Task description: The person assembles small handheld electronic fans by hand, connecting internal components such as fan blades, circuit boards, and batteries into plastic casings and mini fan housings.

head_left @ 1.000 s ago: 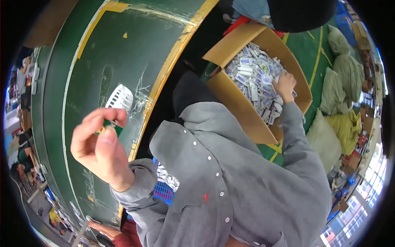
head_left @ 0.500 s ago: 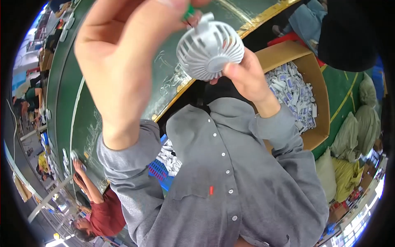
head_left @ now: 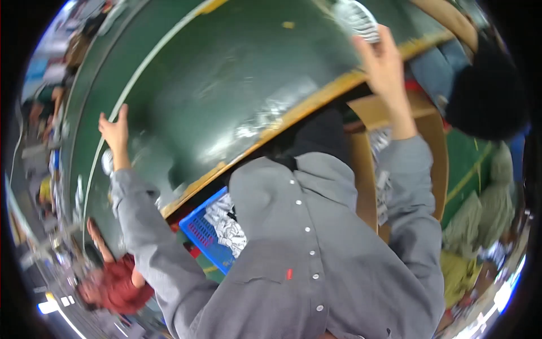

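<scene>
My right hand [head_left: 387, 69] is raised at the upper right, over the far side of the green worktable [head_left: 220, 85]. Its thumb and fingers grip a round, pale slatted fan cage [head_left: 357, 21], partly blurred at the top of the view. My left hand [head_left: 116, 134] reaches out over the table's left part with its fingers spread and nothing visible in them. A small white piece [head_left: 107, 162], its kind unclear, lies beside my left wrist.
A cardboard box [head_left: 366, 183] of white pieces stands below my right forearm. By the table edge is a blue basket [head_left: 195, 223] with white parts. A co-worker in red [head_left: 121, 285] sits at lower left; another person's dark head [head_left: 486, 93] is at right.
My hands have moved apart: the left went out to the left and no longer touches the fan cage. My right hand carried the cage up and to the right.
</scene>
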Tool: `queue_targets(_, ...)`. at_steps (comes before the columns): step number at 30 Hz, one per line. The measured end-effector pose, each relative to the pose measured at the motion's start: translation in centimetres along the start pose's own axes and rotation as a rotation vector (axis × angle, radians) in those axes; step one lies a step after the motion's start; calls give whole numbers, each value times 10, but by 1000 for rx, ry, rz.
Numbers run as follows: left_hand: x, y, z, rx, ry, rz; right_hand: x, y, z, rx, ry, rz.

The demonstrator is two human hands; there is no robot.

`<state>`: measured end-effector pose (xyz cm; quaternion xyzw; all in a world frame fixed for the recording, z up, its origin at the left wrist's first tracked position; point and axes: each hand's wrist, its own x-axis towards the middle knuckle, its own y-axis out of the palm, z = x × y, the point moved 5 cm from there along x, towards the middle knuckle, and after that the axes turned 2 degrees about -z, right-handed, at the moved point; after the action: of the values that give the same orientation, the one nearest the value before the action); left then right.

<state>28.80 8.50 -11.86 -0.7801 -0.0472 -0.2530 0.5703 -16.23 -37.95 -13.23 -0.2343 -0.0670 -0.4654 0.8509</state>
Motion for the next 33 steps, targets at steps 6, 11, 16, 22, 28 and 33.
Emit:
queue_targets(6,-75,-46,207,400,-221,166,97,0,-97,-846,-245,22)
queue_targets(11,-106,-32,161,325,-218,32,107,-24,-132,-1169,-333,-112)
queue_targets(16,-106,-49,158,260,-387,239,36,38,-8,-664,-383,13)
queue_targets(22,-72,-18,-5,330,-72,367,-74,142,93,-218,-563,311)
queue_targets(28,-102,-39,-198,-623,287,221,-95,150,88,-121,-369,370)
queue_targets(33,-183,-97,-312,-1270,595,388,-75,109,58,944,318,428)
